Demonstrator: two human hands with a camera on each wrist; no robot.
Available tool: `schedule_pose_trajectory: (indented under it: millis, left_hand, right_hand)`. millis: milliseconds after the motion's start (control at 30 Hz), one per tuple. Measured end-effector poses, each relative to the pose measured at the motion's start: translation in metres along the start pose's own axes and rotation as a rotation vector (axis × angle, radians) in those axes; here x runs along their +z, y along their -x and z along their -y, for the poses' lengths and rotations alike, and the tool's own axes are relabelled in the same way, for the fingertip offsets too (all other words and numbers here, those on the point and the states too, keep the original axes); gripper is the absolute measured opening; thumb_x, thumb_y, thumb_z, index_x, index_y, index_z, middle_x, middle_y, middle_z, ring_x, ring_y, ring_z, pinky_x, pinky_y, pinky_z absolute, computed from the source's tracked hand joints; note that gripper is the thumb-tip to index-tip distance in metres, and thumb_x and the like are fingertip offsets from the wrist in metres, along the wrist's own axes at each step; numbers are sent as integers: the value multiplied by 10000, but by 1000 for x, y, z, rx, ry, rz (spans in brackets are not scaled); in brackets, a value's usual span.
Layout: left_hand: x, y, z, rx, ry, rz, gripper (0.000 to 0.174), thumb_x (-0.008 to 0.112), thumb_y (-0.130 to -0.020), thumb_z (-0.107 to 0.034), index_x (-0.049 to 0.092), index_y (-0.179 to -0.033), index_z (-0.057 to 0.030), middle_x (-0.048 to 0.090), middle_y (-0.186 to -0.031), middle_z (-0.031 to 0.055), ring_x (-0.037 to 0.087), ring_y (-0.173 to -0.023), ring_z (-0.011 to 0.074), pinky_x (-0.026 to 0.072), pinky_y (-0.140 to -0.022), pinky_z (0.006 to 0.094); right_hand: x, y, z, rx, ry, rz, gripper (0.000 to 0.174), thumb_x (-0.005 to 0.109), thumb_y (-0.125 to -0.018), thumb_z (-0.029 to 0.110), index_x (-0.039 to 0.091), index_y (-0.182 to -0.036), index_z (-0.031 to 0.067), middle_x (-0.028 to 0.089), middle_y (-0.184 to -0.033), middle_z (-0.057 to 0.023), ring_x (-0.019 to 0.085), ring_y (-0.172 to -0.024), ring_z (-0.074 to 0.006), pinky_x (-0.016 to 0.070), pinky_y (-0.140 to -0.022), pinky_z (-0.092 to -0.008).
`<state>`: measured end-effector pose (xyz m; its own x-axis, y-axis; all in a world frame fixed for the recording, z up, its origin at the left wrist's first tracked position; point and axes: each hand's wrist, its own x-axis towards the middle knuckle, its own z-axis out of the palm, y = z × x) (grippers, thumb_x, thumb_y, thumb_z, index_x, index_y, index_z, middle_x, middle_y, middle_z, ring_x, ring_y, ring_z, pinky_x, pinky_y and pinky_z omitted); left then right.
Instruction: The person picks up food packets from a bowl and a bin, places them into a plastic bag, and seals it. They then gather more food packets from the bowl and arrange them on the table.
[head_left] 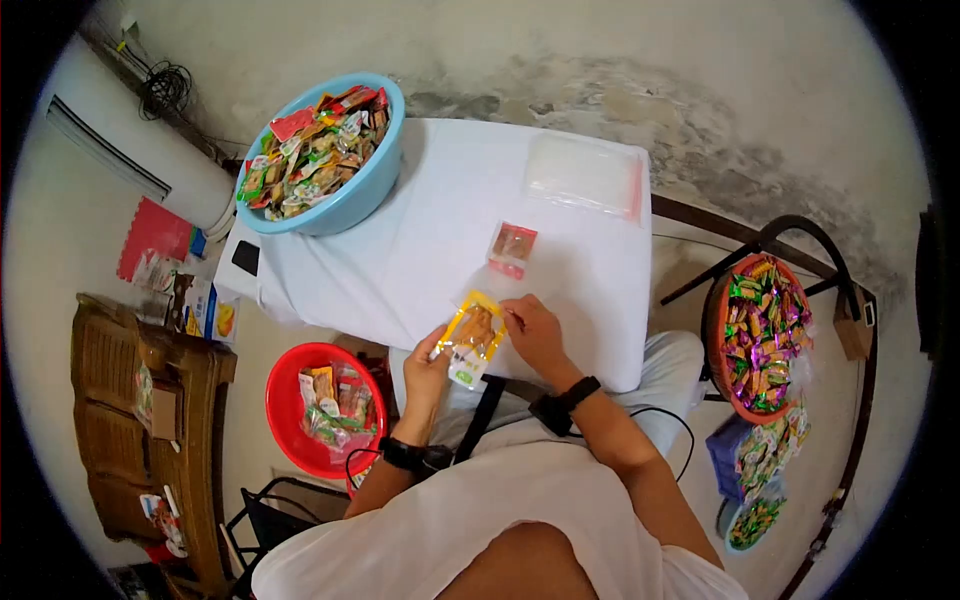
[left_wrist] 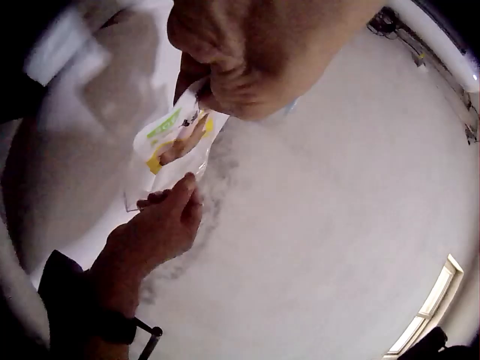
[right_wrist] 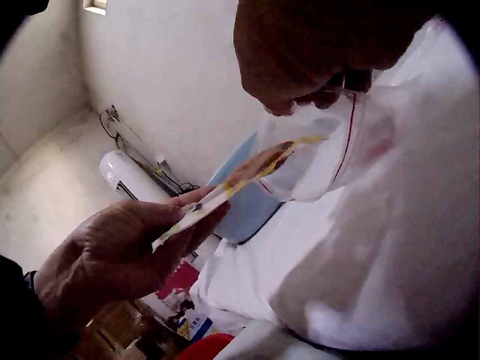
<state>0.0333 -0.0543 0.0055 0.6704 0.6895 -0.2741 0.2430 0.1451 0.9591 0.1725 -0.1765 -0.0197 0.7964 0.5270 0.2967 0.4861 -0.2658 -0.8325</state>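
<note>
A yellow-and-white snack packet (head_left: 470, 345) with a food picture is pinched at its lower left edge by my left hand (head_left: 425, 375). My right hand (head_left: 537, 335) grips a clear plastic bag (right_wrist: 311, 176), which shows a red line near its mouth in the right wrist view. There the packet's far end overlaps the bag. Both are held over the front of the white-covered table (head_left: 350, 285). Beyond my hands lies a red-and-clear packet (head_left: 512, 250). Farther back is a pile of flat clear bags (head_left: 580, 180) with a red edge.
A blue basin (head_left: 388, 185) full of small snack packets stands at the table's back left, with a black flat object (head_left: 245, 257) nearby. On the left below the table is a red basin (head_left: 277, 425) of packets. An orange basket (head_left: 716, 345) of wrapped sweets stands at the right.
</note>
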Motion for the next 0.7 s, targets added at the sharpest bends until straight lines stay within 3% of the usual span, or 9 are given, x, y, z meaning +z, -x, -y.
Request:
schedule_pose_trajectory:
  millis: [167, 200, 233, 300, 367, 433, 533, 633, 700]
  left_hand:
    - [12, -20, 34, -103, 253, 181, 385, 528, -841, 13, 509, -1224, -25, 606, -1033, 37, 537, -743, 51, 428, -603, 181]
    - [14, -23, 37, -147, 290, 222, 397, 473, -830, 79, 482, -1224, 30, 567, -1145, 99, 550, -979, 134, 433, -843, 241]
    - [17, -26, 39, -146, 290, 226, 397, 473, -830, 79, 482, -1224, 30, 567, -1145, 99, 550, -979, 134, 433, -843, 241]
    - [28, -33, 45, -153, 217, 150, 383, 489, -854, 14, 485, -1236, -14, 609, -998, 44, 535, -702, 93, 437, -606, 217]
    - [42, -40, 50, -186, 242, 126, 364, 465, -870, -6, 484, -1233, -12, 610, -976, 48, 536, -692, 105, 437, -604, 218]
    - [53, -49, 56, -217, 266, 108, 347, 441, -887, -26, 483, -1231, -10, 612, -954, 53, 537, -682, 117, 437, -602, 218]
    - [70, -61, 49, -111, 433, 313, 329, 397, -915, -78, 469, -1229, -8, 608, -916, 51, 547, -697, 131, 455, -605, 233]
    - [84, -78, 40, -216, 580, 374, 350, 362, -922, -95, 429, -1248, 16, 600, -926, 84, 573, -751, 161, 488, -662, 270]
    - [89, -101, 59, -272, 623, 529, 472, 392, -852, 21, 352, -1322, -12, 539, -1132, 132, 572, -884, 184, 489, -735, 263]
  right_hand:
    - [-1, 0, 3, -111, 91, 54, 130, 561, -819, 191, 617, -881, 90, 572, -801, -95, 582, -737, -275, 478, -632, -364]
    - [0, 1, 3, -151, 91, 61, 134, 561, -820, 201, 614, -880, 93, 574, -806, -98, 582, -744, -279, 480, -637, -368]
    - [1, 2, 3, -191, 91, 68, 138, 562, -821, 211, 612, -879, 96, 575, -810, -101, 582, -751, -284, 481, -642, -371]
    - [5, 1, 1, -243, 93, 33, 121, 575, -812, 189, 617, -883, 100, 586, -814, -97, 585, -736, -291, 481, -623, -376]
    - [8, 1, 0, -296, 96, -2, 109, 589, -803, 167, 622, -886, 105, 597, -817, -94, 588, -722, -297, 481, -604, -381]
    - [8, 4, 1, -161, 109, 119, 106, 589, -804, 172, 623, -884, 110, 614, -869, -94, 587, -737, -307, 483, -621, -383]
    - [6, 5, 1, -181, 139, 99, 107, 589, -807, 181, 621, -878, 107, 613, -870, -101, 583, -741, -313, 480, -619, -380]
    - [10, 7, -6, -133, 93, 115, 104, 588, -809, 182, 616, -871, 103, 602, -836, -98, 582, -742, -312, 479, -617, -380]
    - [9, 9, -6, -172, 57, 62, 104, 586, -811, 184, 615, -865, 100, 595, -821, -98, 580, -740, -312, 479, -624, -380]
